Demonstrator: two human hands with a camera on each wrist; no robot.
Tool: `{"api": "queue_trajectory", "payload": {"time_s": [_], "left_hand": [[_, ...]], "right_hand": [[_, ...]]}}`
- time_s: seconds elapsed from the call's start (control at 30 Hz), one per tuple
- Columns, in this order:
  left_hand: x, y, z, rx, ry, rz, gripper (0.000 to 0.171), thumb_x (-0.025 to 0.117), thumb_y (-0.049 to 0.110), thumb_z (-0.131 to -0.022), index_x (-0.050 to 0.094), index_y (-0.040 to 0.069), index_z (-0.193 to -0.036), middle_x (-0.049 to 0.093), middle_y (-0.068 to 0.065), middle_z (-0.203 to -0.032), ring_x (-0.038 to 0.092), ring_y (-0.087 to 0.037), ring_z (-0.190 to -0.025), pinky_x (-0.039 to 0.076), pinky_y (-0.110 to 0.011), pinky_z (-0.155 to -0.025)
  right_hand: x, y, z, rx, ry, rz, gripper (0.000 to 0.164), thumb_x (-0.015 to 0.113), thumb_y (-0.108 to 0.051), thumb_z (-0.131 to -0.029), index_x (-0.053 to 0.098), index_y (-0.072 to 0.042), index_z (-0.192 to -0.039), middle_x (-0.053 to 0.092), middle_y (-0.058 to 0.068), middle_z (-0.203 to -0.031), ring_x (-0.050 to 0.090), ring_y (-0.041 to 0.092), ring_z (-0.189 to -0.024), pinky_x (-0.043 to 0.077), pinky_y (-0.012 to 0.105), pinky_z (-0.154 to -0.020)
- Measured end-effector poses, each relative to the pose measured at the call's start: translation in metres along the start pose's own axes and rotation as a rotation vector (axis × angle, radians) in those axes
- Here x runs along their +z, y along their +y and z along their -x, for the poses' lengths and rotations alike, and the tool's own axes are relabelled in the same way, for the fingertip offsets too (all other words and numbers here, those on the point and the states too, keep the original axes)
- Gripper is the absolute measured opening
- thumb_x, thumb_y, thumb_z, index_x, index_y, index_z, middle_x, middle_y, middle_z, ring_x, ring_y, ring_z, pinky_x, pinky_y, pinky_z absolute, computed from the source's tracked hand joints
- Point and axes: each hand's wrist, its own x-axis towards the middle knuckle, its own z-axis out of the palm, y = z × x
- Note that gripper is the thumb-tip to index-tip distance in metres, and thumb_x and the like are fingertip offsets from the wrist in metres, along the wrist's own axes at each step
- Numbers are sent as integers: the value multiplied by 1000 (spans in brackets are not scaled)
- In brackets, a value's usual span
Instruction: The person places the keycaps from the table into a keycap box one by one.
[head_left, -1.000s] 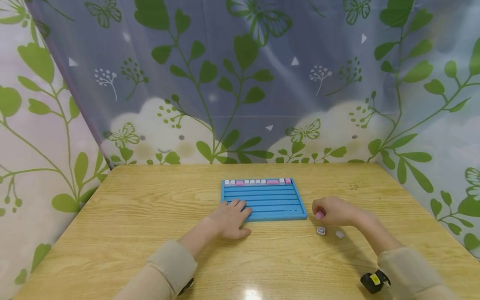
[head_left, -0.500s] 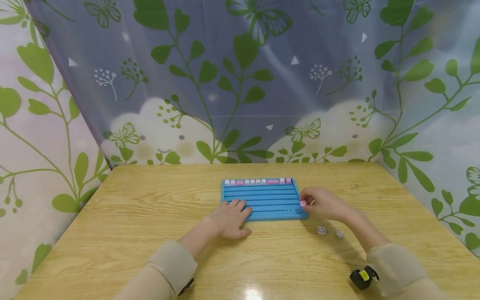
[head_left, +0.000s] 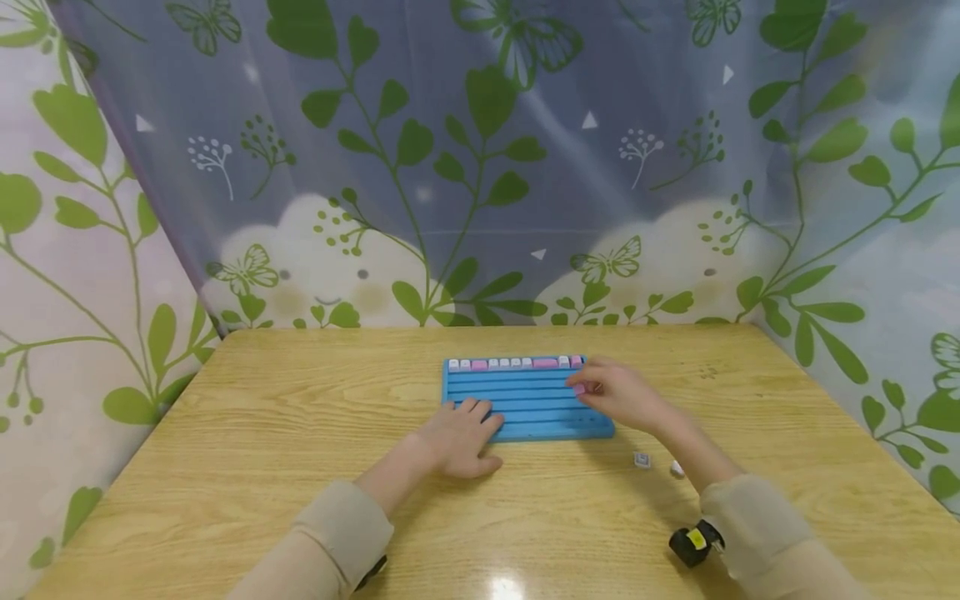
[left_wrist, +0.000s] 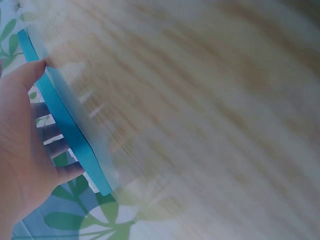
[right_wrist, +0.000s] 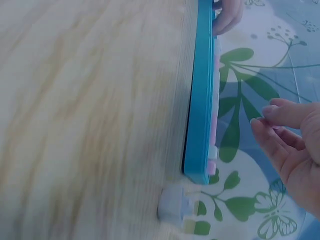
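Note:
A blue keycap tray point(head_left: 536, 400) with narrow slots lies on the table. White and pink keycaps point(head_left: 515, 364) fill its far row. My left hand point(head_left: 459, 439) rests with spread fingers on the tray's near left corner; in the left wrist view the hand point(left_wrist: 25, 150) has its fingertips over the tray point(left_wrist: 70, 125). Above the tray's right part, my right hand point(head_left: 618, 392) pinches a pink keycap point(head_left: 579, 389) between thumb and fingers. In the right wrist view the right hand point(right_wrist: 295, 145) is raised off the tray point(right_wrist: 200, 100), its fingertips hiding most of the keycap.
Two loose keycaps lie on the wooden table point(head_left: 337, 383) right of the tray: a grey-white one point(head_left: 642, 460), and a white one point(head_left: 677, 468) close to the right forearm. A curtain point(head_left: 480, 167) patterned with leaves and butterflies hangs behind the table.
My right hand has carried the pink keycap from beside the loose keycaps, leftward and away from me, to above the tray's right side. The left hand has stayed put.

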Motion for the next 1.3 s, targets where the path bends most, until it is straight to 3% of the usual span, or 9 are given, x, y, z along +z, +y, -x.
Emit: {"api": "queue_trajectory", "payload": {"time_s": [0.3, 0.47, 0.6, 0.73, 0.9, 1.03, 1.3], "left_hand": [[-2, 0, 0, -6, 0, 3, 62, 42, 55, -91, 39, 15, -139, 39, -8, -137, 37, -26, -125, 34, -48, -98], [-3, -1, 0, -15, -11, 6, 64, 42, 56, -91, 39, 15, -139, 39, -9, -138, 36, -27, -126, 33, -49, -99], [-2, -1, 0, -12, -11, -3, 64, 42, 56, -91, 39, 15, -139, 40, -9, -137, 37, -26, -124, 34, -48, -98], [-2, -2, 0, 0, -11, -24, 64, 41, 57, -91, 40, 15, -138, 41, -8, -134, 39, -26, -121, 36, -47, -96], [-2, -1, -1, -8, -31, -18, 65, 41, 57, -91, 38, 15, -140, 39, -8, -137, 36, -26, -125, 35, -48, -98], [-2, -1, -2, -9, -37, -15, 65, 40, 57, -91, 38, 15, -140, 38, -7, -138, 35, -25, -126, 34, -48, -99], [-2, -1, -1, -4, -34, -36, 64, 40, 58, -91, 40, 15, -139, 39, -7, -135, 37, -25, -123, 37, -48, -96]], "right_hand": [[10, -15, -26, 87, -52, -94, 17, 65, -3, -85, 64, 1, -101, 59, 8, -97, 62, 18, -79, 51, 25, -64], [16, -21, -44, 68, -66, -83, 18, 68, -10, -84, 65, -1, -100, 60, 4, -93, 58, 15, -77, 49, 27, -64], [24, -26, -58, 58, -64, -87, 21, 69, -6, -82, 67, 0, -102, 60, 5, -92, 57, 17, -79, 48, 28, -67], [32, -31, -70, 114, -78, -124, 22, 67, -4, -83, 66, 0, -105, 60, 7, -97, 59, 17, -80, 49, 27, -66], [41, -34, -86, 168, -106, -119, 19, 66, -12, -86, 65, -3, -103, 60, 5, -92, 57, 15, -77, 49, 27, -65], [49, -34, -97, 148, -121, -75, 17, 67, -17, -86, 66, -5, -98, 62, 2, -85, 55, 15, -74, 48, 28, -66], [66, -30, -112, 40, -157, 3, 17, 65, -15, -87, 66, -5, -100, 62, 2, -89, 57, 15, -79, 48, 29, -71]]}}
